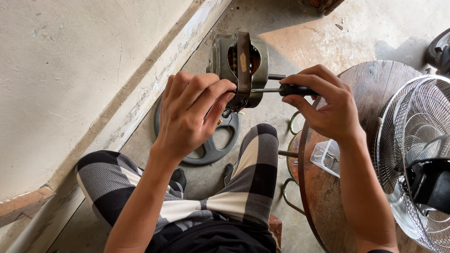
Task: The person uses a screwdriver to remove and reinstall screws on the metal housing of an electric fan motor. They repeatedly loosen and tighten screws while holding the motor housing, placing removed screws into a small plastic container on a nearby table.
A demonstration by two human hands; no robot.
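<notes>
Over concrete floor (300, 33), hands seemingly screwdriving motor (239, 61).

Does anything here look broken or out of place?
Yes. The fan motor in the left hand is bare, out of any housing, its copper windings showing, while the right hand holds a screwdriver to it. A wire fan guard lies detached on the round wooden table, and a grey ring-shaped part lies on the floor.

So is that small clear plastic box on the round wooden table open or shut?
Open: the small clear plastic box on the round wooden table has no lid on top.
</notes>
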